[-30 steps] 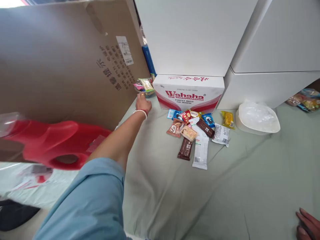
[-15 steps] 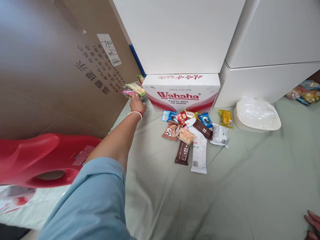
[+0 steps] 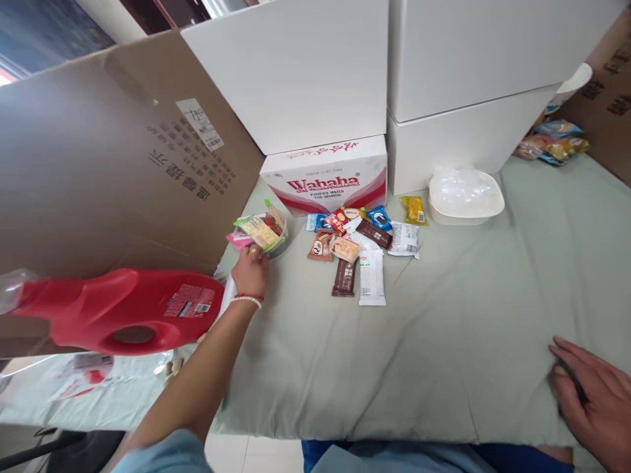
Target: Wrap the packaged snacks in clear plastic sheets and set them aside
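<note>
My left hand, with a red and a beaded bracelet at the wrist, pinches the near rim of a clear plastic bowl. Green, yellow and pink snack packets fill the bowl, which is on the cloth left of the Wahaha carton. Its exact grip under the fingers is hidden. At the lower right, my right hand lies on the cloth by the table edge, fingers stretched out and holding nothing. Between the hands lies a loose pile of wrapped snacks, including a brown bar and a white packet.
A white tub with clear plastic in it stands right of a yellow packet. White boxes rise behind. A red jug lies at left before a cardboard panel. More snacks sit far right.
My left hand has drawn the bowl of packets toward me, out from beside the carton. The view has pulled back, and my right hand now shows more fully.
</note>
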Available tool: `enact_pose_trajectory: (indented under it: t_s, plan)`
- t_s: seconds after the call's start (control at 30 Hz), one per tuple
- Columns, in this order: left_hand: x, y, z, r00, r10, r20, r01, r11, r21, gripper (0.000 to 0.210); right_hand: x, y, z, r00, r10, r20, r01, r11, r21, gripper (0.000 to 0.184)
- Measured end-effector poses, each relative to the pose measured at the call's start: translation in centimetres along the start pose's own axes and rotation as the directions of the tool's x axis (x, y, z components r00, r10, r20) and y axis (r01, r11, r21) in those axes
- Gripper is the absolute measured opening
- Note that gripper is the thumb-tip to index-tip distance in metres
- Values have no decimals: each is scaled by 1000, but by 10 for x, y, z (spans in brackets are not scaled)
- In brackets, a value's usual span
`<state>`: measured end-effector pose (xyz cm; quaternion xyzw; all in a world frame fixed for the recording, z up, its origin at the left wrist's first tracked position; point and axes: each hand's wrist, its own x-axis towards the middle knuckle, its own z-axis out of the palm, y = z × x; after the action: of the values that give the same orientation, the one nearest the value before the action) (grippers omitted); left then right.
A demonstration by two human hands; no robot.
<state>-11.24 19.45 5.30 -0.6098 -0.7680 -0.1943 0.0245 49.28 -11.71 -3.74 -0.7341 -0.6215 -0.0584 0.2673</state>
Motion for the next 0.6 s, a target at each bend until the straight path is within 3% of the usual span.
enact_pose_trajectory:
  t_s: [0.13,0.23,0.33,0.4,0.43,0.47,0.53,0.6]
  plan:
    - [-57,-3,-22,994,100,-35,-102,993,-51,18,5,-13,-8,995,-86,42,84,996,32,56]
    - [-92,5,-42,952,259,-163,-283,948,-143,15,5,-14,-9,995,-94,27,92,994,51,50]
    - [-111,39,-62,897,322,-304,-400,884,-243,11,5,-12,-8,991,-134,12,133,990,49,43]
    - [-110,77,-67,912,232,-338,-363,841,-401,17,3,-11,-7,989,-151,2,151,988,41,39]
    - [-105,99,-66,930,156,-331,-323,779,-538,21,3,-10,-6,988,-151,-8,151,988,38,37]
    - [-98,120,-61,961,100,-257,-257,667,-700,25,2,-9,-5,989,-149,-16,150,988,37,36]
    - [-79,160,-46,998,3,-60,-58,359,-931,29,1,-8,-4,989,-144,-30,145,989,38,34]
    - [-58,190,-25,986,-43,162,163,42,-986,27,0,-8,-3,988,-147,-48,150,988,45,31]
